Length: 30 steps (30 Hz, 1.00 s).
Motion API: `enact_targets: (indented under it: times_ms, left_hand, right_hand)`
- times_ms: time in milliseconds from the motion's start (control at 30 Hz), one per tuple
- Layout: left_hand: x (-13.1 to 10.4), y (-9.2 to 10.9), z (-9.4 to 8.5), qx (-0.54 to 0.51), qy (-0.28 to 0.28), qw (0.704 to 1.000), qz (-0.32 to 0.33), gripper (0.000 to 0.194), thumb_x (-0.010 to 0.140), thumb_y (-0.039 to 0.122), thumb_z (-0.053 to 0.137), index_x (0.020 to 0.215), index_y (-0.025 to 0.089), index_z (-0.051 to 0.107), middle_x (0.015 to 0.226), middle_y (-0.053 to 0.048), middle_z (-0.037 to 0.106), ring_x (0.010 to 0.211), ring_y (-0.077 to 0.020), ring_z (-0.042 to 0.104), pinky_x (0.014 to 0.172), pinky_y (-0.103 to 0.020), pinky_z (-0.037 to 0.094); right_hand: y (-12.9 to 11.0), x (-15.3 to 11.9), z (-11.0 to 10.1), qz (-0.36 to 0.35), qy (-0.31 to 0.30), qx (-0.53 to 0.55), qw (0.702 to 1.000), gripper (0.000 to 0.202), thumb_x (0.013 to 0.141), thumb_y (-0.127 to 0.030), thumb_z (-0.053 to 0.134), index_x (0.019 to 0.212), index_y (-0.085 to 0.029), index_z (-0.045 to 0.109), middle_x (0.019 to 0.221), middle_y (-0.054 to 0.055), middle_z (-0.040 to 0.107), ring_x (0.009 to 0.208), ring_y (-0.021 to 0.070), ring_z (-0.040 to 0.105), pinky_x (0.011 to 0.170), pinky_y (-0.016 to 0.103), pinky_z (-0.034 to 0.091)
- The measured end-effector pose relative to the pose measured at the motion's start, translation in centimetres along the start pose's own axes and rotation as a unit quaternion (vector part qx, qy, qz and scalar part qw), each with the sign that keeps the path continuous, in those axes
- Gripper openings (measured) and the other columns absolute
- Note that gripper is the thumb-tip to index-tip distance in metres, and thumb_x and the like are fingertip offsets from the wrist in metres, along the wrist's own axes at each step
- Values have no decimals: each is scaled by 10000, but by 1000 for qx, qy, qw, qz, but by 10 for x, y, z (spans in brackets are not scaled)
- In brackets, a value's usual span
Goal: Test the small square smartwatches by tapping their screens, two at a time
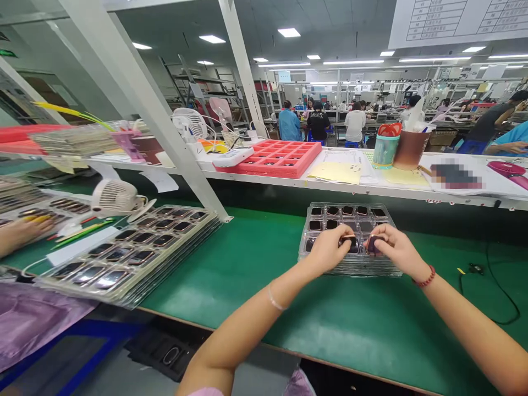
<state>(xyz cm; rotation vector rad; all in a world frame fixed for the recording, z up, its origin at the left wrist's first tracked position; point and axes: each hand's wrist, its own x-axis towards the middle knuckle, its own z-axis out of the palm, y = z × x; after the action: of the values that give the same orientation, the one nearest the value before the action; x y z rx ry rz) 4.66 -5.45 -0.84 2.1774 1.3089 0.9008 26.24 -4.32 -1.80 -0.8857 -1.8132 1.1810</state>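
Note:
A stack of clear plastic trays point(350, 267) stands on the green table, its top tray holding dark, square watch-like pieces in rows. Over the front row, my left hand point(331, 250) is closed on a dark watch piece point(351, 242) with a coppery rim. Just to its right, my right hand point(398, 248) pinches another dark watch piece point(374, 245), tilted at the tray's front right. The fingertips of both hands partly cover the pieces and the pockets beneath them.
Another tray stack point(165, 253) with watch pieces lies at the left, by a small white fan point(113, 197). A co-worker's hand point(28, 228) is at the far left. Above the table runs a shelf with a red foam tray point(284, 157) and cups. A black cable point(505, 294) lies right.

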Motion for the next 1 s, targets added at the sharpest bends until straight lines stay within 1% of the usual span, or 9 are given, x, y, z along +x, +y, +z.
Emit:
enact_targets:
  times_ms: [67, 167, 233, 333, 433, 567, 733, 867, 1000]
  left_hand:
    - [-25, -1, 8, -158, -33, 987, -26, 169, 786, 175, 468, 925, 184, 562, 844, -18, 637, 732, -130, 583, 662, -243, 439]
    - [-51, -13, 27, -350, -127, 920, -121, 199, 694, 121, 524, 887, 149, 565, 763, -29, 638, 694, -136, 592, 619, -247, 449]
    - [-61, -25, 41, -409, -168, 878, -186, 206, 662, 121, 560, 867, 135, 574, 729, -44, 657, 657, -137, 592, 575, -240, 436]
    - [-66, -39, 53, -442, -197, 845, -229, 283, 659, 155, 616, 941, 123, 611, 804, -79, 691, 603, -113, 584, 510, -207, 385]
    - [-67, -46, 52, -488, -217, 810, -241, 456, 701, 241, 649, 1142, 151, 578, 978, -107, 680, 612, -105, 607, 468, -185, 345]
    - [-67, -50, 49, -544, -235, 769, -241, 613, 718, 349, 691, 1273, 175, 498, 1074, -129, 640, 691, -124, 636, 497, -188, 379]
    - [-69, -53, 56, -532, -232, 784, -220, 618, 704, 392, 711, 1237, 164, 495, 987, -111, 648, 603, -99, 617, 472, -175, 358]
    - [-69, -50, 59, -477, -187, 834, -203, 517, 759, 358, 645, 1214, 150, 515, 985, -98, 624, 758, -161, 649, 540, -203, 431]
    - [-69, -48, 61, -432, -169, 867, -185, 479, 772, 242, 579, 1241, 175, 510, 1048, -96, 616, 840, -175, 632, 592, -232, 460]
  right_hand:
    - [1, -23, 9, 62, -76, 64, 993, 233, 865, -334, 540, 1045, -187, 533, 902, 72, 702, 649, 141, 642, 582, 264, 527]
    - [19, -48, 20, 163, -149, 117, 968, 265, 837, -359, 593, 1006, -154, 591, 865, 88, 714, 554, 111, 620, 481, 207, 491]
    - [36, -58, 24, 222, -150, 157, 951, 282, 821, -355, 621, 1017, -153, 611, 879, 89, 712, 531, 93, 604, 445, 180, 471]
    - [59, -66, 26, 278, -129, 245, 920, 365, 808, -331, 647, 1142, -192, 600, 929, 73, 683, 639, 111, 628, 496, 185, 517]
    - [67, -69, 22, 291, -122, 311, 897, 449, 801, -306, 664, 1232, -227, 563, 982, 68, 652, 715, 122, 627, 552, 201, 552]
    - [63, -70, 22, 279, -103, 340, 892, 410, 783, -285, 695, 1177, -215, 610, 891, 43, 646, 598, 78, 579, 495, 158, 519]
    - [64, -70, 31, 240, -91, 327, 910, 415, 744, -308, 732, 1135, -205, 638, 903, 43, 646, 529, 54, 547, 486, 170, 517]
    - [69, -71, 36, 208, -67, 286, 933, 435, 784, -359, 680, 1191, -230, 595, 1001, 68, 634, 746, 149, 655, 618, 261, 568]
    - [73, -71, 39, 170, -53, 225, 958, 420, 839, -348, 594, 1243, -247, 544, 1097, 84, 621, 910, 201, 648, 701, 315, 564]
